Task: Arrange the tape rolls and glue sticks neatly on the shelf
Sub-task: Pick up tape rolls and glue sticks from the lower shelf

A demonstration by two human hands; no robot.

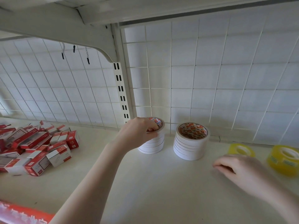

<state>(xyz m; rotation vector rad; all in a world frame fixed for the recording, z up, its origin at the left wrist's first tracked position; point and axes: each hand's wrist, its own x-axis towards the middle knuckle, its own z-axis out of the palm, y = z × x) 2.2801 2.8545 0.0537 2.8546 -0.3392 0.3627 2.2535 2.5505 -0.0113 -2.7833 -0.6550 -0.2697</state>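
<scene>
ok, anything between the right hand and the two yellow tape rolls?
Nothing visible. The right hand rests on the bare white shelf; the two translucent yellow tape rolls sit just beyond it, to its right. The two white tape stacks are off to the left, out of the path.

Landmark: right white tape stack [191, 141] on the shelf [153, 183].
In front of it: bare shelf surface, open to a hand.
Left of it: narrow gap, then left white tape stack [152, 143].
Far left: heap of red boxes [35, 147].
Right of it: open stretch, then two yellow tape rolls [284, 159].
Behind it: wire grid [210, 78], just beside the stack.
</scene>
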